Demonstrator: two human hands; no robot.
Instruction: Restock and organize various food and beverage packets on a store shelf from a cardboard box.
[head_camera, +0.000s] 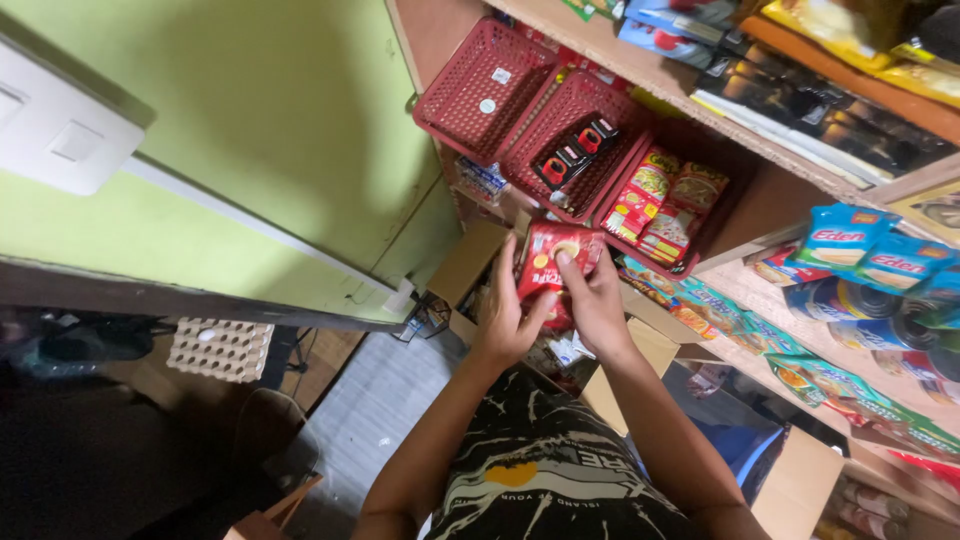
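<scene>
Hands meet w/ left hand (503, 318) and right hand (592, 300) both closed round a red snack packet (556, 258), held up just near of the red plastic baskets (478, 88) on the shelf, w/ an open cardboard box (468, 268) below.

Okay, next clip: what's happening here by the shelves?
A person stands at a stocked shelf, holding a small stack of red snack packets in both hands. The left hand supports it from below and the right hand grips its side. Just above are three red plastic baskets: one empty, one with a few dark packets, and one holding similar red and yellow packets. An open cardboard box sits below.
</scene>
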